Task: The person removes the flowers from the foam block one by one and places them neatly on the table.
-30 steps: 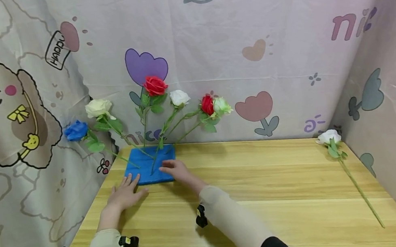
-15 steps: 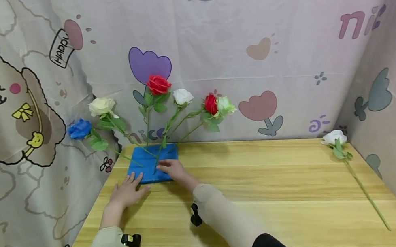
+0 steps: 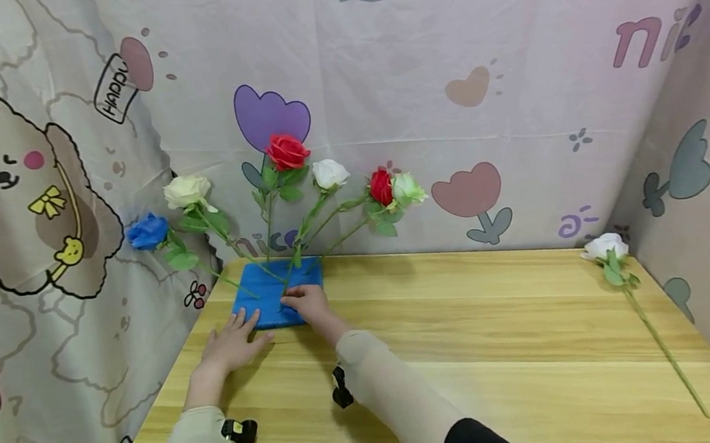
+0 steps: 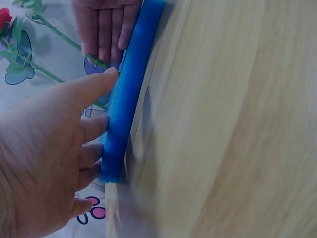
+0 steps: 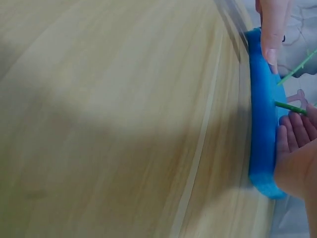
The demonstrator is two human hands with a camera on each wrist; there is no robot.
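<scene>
In the head view, artificial roses lean out of a flat blue foam block point(image 3: 248, 308): a blue rose point(image 3: 147, 232), a cream rose point(image 3: 187, 192), red roses point(image 3: 287, 152), a white rose point(image 3: 330, 174) and a greenish-white rose point(image 3: 407, 189). My left hand point(image 3: 231, 347) rests with spread fingers on the block's front left corner; the left wrist view has these fingers point(image 4: 91, 157) against its edge. Low over the block, my right hand point(image 3: 312, 305) pinches the white rose's stem point(image 5: 290, 106) near its base. Its fingertips are partly hidden in the right wrist view.
Another white rose point(image 3: 604, 248) lies at the right of the wooden table point(image 3: 505, 328), stem pointing toward the front. A printed curtain point(image 3: 530, 84) hangs close behind the table and along both sides.
My right hand has moved slightly left and closed its fingertips on the white rose's stem. The left hand stays on the block. The head view has shifted a little.
</scene>
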